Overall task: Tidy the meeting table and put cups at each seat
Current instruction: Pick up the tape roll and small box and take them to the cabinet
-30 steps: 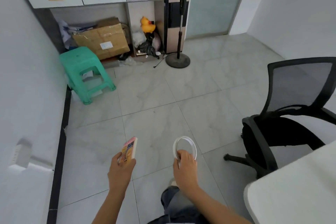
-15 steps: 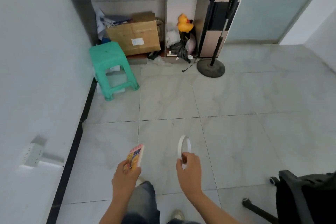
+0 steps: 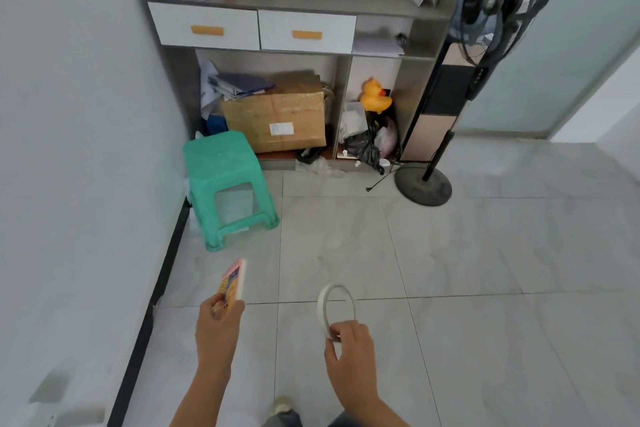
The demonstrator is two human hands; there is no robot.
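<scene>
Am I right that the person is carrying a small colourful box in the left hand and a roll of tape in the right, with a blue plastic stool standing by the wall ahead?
Nearly: the plastic stool is green, not blue, as the head view shows. The left hand does hold the small colourful box, and the right hand the roll of tape.

Grey tiled floor (image 3: 450, 270), white wall (image 3: 69, 149), green stool (image 3: 221, 163)

The tiled floor (image 3: 450, 253) lies open ahead of the hands, from 12 to 3 o'clock. At 11 o'clock a green stool (image 3: 227, 184) stands against the left wall (image 3: 69, 149). Behind it, at 12, the cabinet (image 3: 294, 28) blocks the way, its lower bays packed with a box (image 3: 277, 118) and bags. At 1 o'clock the fan (image 3: 424, 184) stands just beside the cabinet.
</scene>
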